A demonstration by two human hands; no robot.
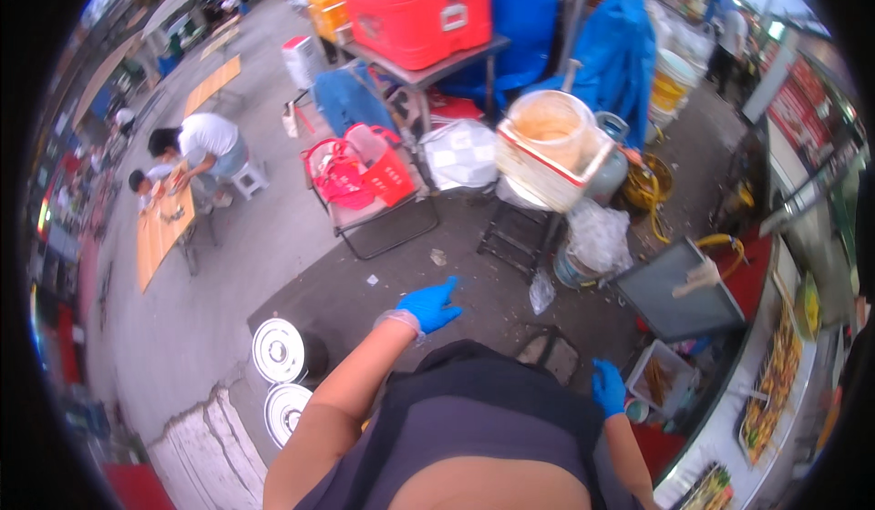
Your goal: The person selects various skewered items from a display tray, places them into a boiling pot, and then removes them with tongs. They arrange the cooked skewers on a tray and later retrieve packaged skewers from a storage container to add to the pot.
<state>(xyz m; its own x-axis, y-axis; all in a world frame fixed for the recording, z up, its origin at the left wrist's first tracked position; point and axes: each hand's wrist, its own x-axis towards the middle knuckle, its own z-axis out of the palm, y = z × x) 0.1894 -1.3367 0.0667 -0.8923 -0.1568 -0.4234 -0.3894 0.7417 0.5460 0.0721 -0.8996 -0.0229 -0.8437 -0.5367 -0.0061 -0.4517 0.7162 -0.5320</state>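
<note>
My left hand [429,307], in a blue glove with a clear plastic cuff at the wrist, reaches out over the dark ground. Its fingers are apart, with nothing in them. Lower right, my right hand [608,390], gloved in blue too, hangs beside my body with loosely bent fingers and no object visible in it. Nearest to it is a white plastic bin [660,377] holding a bundle of thin brown sticks. Beyond my left hand stands a black stool [514,236], bearing a worn foam box [540,175] with a large plastic tub [550,124] in it.
A folding stool [355,219] holds red bags. Behind, a red cooler box [417,14] sits on a metal table [444,69]. Round lidded pots [278,351] stand at left. Skewered food lies in a tray [759,428] on the right counter. A person [208,141] bends over a wooden table [160,236].
</note>
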